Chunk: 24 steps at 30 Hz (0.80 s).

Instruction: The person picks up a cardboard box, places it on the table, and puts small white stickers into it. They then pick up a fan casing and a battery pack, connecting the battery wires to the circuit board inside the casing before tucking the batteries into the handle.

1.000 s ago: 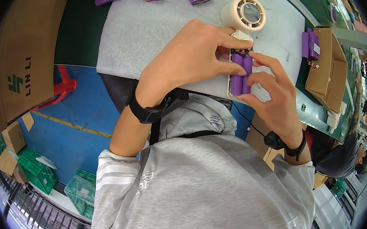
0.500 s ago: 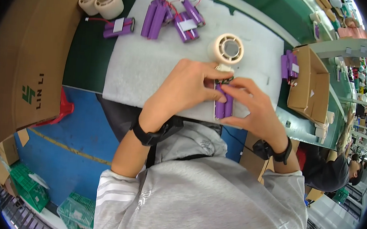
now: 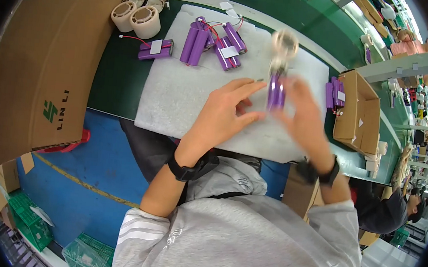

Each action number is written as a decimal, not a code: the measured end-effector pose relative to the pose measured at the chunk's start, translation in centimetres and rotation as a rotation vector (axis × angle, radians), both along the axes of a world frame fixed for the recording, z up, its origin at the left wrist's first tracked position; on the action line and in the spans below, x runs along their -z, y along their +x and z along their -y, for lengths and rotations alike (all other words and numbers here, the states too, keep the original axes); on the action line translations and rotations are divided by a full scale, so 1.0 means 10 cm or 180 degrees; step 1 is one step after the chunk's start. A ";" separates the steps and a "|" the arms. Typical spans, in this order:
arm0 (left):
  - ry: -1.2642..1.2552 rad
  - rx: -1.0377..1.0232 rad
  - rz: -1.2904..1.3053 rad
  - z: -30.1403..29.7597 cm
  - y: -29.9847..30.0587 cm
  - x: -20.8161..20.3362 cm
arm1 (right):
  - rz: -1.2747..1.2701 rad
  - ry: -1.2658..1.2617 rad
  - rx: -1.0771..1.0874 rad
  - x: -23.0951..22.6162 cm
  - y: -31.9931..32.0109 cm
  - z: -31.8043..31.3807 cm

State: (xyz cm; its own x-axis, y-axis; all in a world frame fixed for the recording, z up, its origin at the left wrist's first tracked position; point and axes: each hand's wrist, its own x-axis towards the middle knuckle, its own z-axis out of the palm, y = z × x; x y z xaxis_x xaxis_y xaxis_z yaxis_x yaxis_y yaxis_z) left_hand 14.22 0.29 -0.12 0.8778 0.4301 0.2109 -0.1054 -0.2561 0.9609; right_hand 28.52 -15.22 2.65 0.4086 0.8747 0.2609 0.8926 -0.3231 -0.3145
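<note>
A cream handheld housing [image 3: 285,44] with a round head lies far-end-up over the white foam mat, blurred by motion. Two purple battery cells [image 3: 276,94] sit in its handle. My right hand [image 3: 304,116] is at the handle's right side, its fingers and thumb against the cells and edge, though smeared. To the left, my left hand [image 3: 223,111] is apart from the housing, fingers and thumb spread with nothing between them. Several purple battery packs [image 3: 195,45] with red and black wires rest on the far left of the mat.
The foam mat [image 3: 171,94] covers part of a green table [image 3: 116,82]. Two cream round-headed housings [image 3: 145,21] and another battery pack [image 3: 155,49] are left. A large carton [image 3: 31,66] stands at far left. Purple packs [image 3: 335,93] lie beside an open cardboard box [image 3: 361,113] right.
The housing with its purple cells has moved away from me, with my right hand beside it. My left hand has come off it. The whole view has shifted slightly.
</note>
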 end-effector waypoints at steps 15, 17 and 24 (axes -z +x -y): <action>-0.0521 0.0204 0.0029 -0.08 -0.09 0.10 | -0.0845 -0.0487 -0.0368 -0.13 0.39 -1.40; -0.0461 0.0212 0.0033 -0.10 -0.09 0.08 | -0.1150 -0.0395 -0.0258 -0.12 0.42 -1.39; -0.0235 0.0113 0.0096 -0.12 -0.12 0.12 | -0.3201 0.0521 0.0154 -0.22 0.58 -0.82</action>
State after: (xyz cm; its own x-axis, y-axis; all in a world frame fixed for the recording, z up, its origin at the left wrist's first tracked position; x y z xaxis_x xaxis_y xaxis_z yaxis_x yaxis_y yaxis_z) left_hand 13.05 1.46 -1.29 0.8865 0.4142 0.2064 -0.1424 -0.1803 0.9733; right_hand 34.30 -7.02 4.80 0.5385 0.8357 -0.1078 0.1776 -0.2376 -0.9550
